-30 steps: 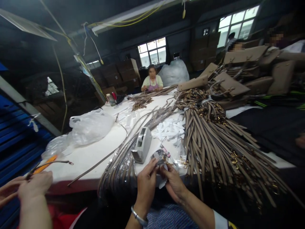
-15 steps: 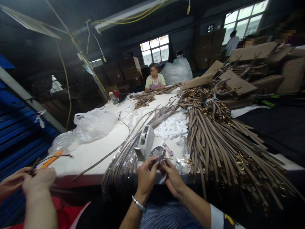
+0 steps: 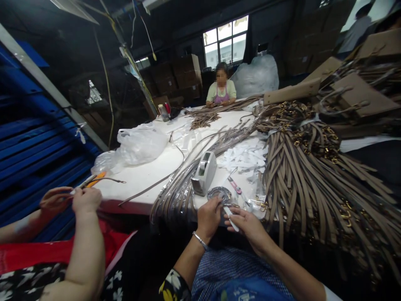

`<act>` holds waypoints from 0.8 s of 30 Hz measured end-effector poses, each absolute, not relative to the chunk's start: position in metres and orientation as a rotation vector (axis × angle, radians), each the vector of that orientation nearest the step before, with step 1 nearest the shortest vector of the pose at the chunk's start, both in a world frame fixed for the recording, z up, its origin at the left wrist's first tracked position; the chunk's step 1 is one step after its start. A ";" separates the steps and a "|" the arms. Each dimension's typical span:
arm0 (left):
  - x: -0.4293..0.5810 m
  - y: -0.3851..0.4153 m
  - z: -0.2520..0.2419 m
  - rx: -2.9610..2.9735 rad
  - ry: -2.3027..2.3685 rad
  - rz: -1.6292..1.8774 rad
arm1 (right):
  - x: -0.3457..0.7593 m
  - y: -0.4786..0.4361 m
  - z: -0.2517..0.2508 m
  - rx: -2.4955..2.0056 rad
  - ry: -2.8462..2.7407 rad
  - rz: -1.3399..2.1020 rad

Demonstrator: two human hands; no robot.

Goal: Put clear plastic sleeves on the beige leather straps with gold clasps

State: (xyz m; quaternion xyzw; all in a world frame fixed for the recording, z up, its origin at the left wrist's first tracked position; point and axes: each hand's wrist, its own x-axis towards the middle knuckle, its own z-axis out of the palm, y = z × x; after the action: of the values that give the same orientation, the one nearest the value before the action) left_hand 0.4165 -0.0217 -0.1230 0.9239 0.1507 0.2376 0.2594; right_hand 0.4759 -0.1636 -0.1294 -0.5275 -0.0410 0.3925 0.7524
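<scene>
Just past the table's front edge, my left hand (image 3: 209,215) is closed in a pinch at the upper end of a narrow white strip (image 3: 232,219). Its fingers partly cover whatever else is there, and a small brownish piece shows beside the fingertips. My right hand (image 3: 249,228) is beside the strip with its fingers apart; the strip hangs across them, and I cannot tell if they touch it. A clear tape roll (image 3: 216,193) lies beyond my left fingertips. A grey-white tape dispenser (image 3: 204,173) stands behind it, and a pink-handled cutting tool (image 3: 234,185) lies to the right.
Brown straps with gold hooks (image 3: 291,175) pile up at right. Plastic-wrapped straps (image 3: 175,194) hang over the front edge. White strips (image 3: 244,156) lie mid-table, with a plastic bag (image 3: 140,144) at left. A co-worker's hands (image 3: 84,200) hold a strap; another person (image 3: 221,90) sits opposite.
The view has swung right and down, so things appear shifted. My hands have drawn slightly apart; the right fingers have opened from their pinch, and the white strip now shows between the hands.
</scene>
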 end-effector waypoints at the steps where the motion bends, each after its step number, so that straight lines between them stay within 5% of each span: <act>1: 0.416 -0.021 -0.125 2.505 0.412 0.633 | 0.476 -0.167 -0.129 -1.187 -0.095 0.833; 15: 0.423 -0.012 -0.121 2.307 0.507 0.517 | 0.541 -0.157 -0.119 -1.715 -0.859 0.448; 24: 0.423 -0.015 -0.127 2.274 0.531 0.540 | 0.549 -0.138 -0.119 -1.912 -0.841 0.628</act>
State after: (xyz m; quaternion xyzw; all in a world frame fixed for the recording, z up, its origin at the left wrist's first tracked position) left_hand 0.4233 -0.0146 -0.1265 0.8837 0.2064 0.2100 0.3638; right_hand 0.5492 -0.1379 -0.1187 -0.7776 -0.3418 0.2553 0.4619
